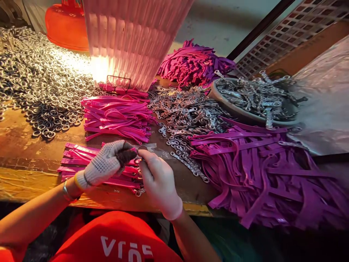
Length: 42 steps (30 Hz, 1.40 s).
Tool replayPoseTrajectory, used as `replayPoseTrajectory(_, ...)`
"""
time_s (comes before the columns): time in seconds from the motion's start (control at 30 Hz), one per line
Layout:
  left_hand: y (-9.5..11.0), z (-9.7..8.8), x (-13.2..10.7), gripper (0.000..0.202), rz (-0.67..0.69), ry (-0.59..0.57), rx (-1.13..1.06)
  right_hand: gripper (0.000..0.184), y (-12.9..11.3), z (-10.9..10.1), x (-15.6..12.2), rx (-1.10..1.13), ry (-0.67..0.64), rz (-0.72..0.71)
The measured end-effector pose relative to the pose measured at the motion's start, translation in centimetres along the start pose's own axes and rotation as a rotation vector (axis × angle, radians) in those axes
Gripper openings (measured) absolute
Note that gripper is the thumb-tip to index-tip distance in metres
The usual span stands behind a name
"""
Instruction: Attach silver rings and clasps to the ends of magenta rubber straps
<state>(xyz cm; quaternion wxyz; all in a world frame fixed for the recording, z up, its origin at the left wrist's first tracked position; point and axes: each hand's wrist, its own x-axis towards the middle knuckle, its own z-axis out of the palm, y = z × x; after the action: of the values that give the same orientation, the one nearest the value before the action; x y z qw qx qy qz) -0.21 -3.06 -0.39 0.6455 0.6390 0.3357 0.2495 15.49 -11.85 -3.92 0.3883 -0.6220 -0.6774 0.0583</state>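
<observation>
My left hand (109,162), in a white dotted glove with dark, worn fingertips, is closed in a pinch on the end of a pink strap (133,149). My right hand (159,178), in a plain white glove, meets it fingertip to fingertip. Its fingers are closed at a small dark, rounded piece (142,147), too small to name surely. Under both hands lies a row of pink straps (72,160), with metal links (139,191) at their right ends. Just beyond is a bundle of loose pink straps (117,116).
Metal rings (51,83) are heaped at left beneath an orange lamp (67,27). A corrugated plastic sheet (131,40) hangs behind. Metal link pieces (188,112) lie right of centre, and more fill a grey basin (218,89). Purple straps spread at right (256,174) and behind (191,63).
</observation>
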Motion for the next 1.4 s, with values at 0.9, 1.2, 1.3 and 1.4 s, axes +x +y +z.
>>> replayPoseTrajectory(0.9,-6.4,1.2,-0.4,0.015,0.124,-0.096,0.512,0.021,2.0,1.4,-1.6,-0.513,-0.027,-0.252)
replayPoseTrajectory(1.2,-6.8,0.8,-0.8,0.025,0.021,-0.086,0.404,0.047,1.0,-0.2,-0.2,-0.285,-0.568,0.197)
replayPoseTrajectory(1.3,-7.8,1.3,-1.2,0.025,0.084,-0.067,0.669,0.024,1.4,0.3,-0.5,-0.344,-0.696,0.252)
replayPoseTrajectory(1.4,-8.8,1.6,-1.4,0.018,0.126,-0.085,0.887,0.016,2.0,1.4,-1.7,-0.481,-0.667,0.069)
